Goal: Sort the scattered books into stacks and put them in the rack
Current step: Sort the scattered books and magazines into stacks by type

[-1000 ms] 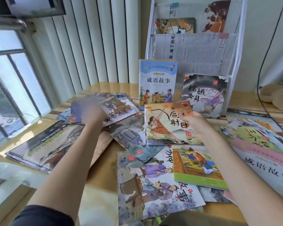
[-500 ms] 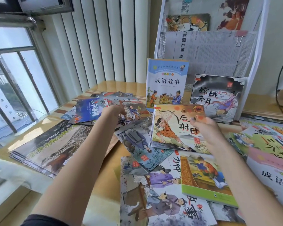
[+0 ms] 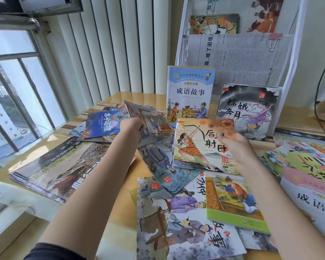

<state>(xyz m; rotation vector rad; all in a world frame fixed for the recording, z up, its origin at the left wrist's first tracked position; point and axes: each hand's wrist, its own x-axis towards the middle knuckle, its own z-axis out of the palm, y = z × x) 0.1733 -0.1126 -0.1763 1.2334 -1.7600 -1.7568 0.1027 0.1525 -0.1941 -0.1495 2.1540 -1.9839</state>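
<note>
We've got our left hand [image 3: 130,126] gripping 1 thin picture book [image 3: 144,117], tilted up off the wooden table [image 3: 120,184]. Right hand [image 3: 233,145] (fingers curled) holds the yellow archer-cover book [image 3: 199,145] near the white mesh rack [image 3: 289,76].

Left hand [image 3: 130,126] grips a tilted thin picture book [image 3: 148,119]; right hand [image 3: 235,145] holds the orange archer-cover book [image 3: 199,145] above the book-strewn wooden tabletop [image 3: 120,184].

Picture books [image 3: 188,218] scattered flat on table, two upright against rack [image 3: 289,76]
</note>
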